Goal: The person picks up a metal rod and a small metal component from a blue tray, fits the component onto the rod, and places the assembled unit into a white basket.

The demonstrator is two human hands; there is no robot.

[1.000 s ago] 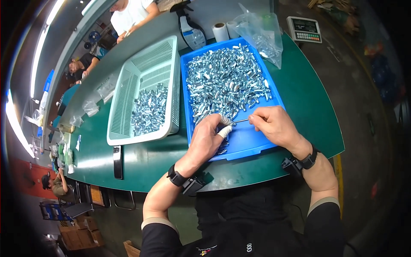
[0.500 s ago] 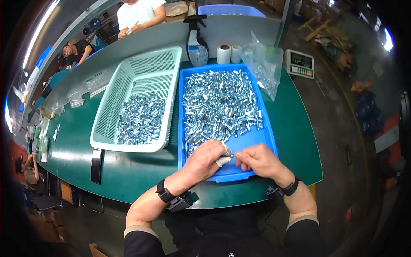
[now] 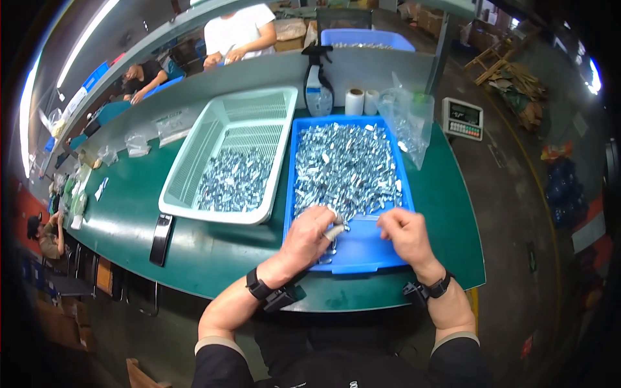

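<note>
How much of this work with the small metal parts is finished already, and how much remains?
A layer of metal parts already lies in the pale mesh basket. In hand: the left hand pinches a small part over the blue tray, and the right hand is closed beside it. Left: a bigger heap of parts fills the tray's far half, so much seems to remain.

Small silvery metal part [image 3: 334, 231] pinched in my left hand [image 3: 310, 234], over the bare near end of the blue tray [image 3: 362, 252]. Heap of like silvery parts [image 3: 346, 169] fills the tray's far and middle stretch, loose and jumbled. My right hand [image 3: 402, 233] curled just beside.
</note>
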